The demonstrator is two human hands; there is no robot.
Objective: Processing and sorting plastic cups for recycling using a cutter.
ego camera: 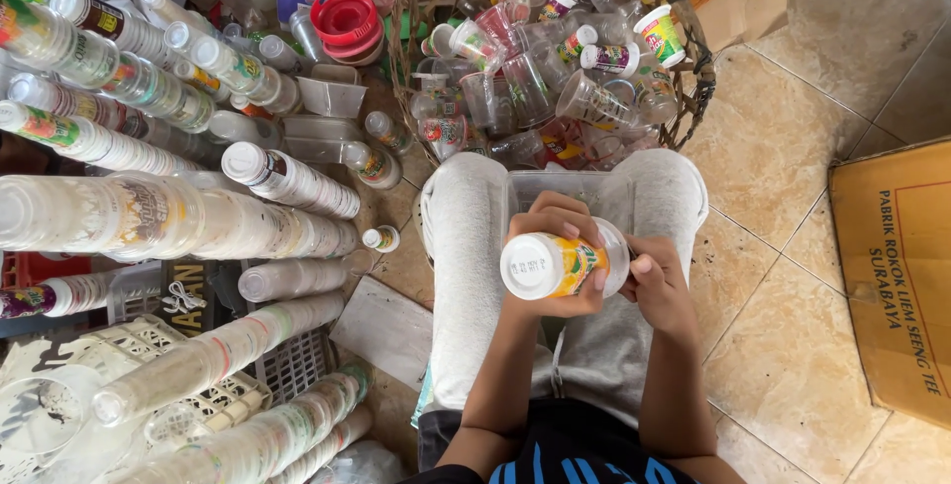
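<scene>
A clear plastic cup (557, 266) with a yellow and green printed label lies sideways over my lap, its white bottom facing me. My left hand (555, 236) wraps around the cup's body. My right hand (654, 281) is at the cup's rim end, fingers pinched against the rim; whatever it pinches is hidden. Both hands are above my knees in light grey trousers (466, 276). Between my knees sits a clear plastic tub (540, 185).
A wicker basket (693, 98) full of loose used plastic cups stands just beyond my knees. Long nested stacks of cups (149, 216) lie at the left over white crates (149, 345). A red lid stack (345, 16) sits at the back. A cardboard box (897, 276) lies at right on the tiled floor.
</scene>
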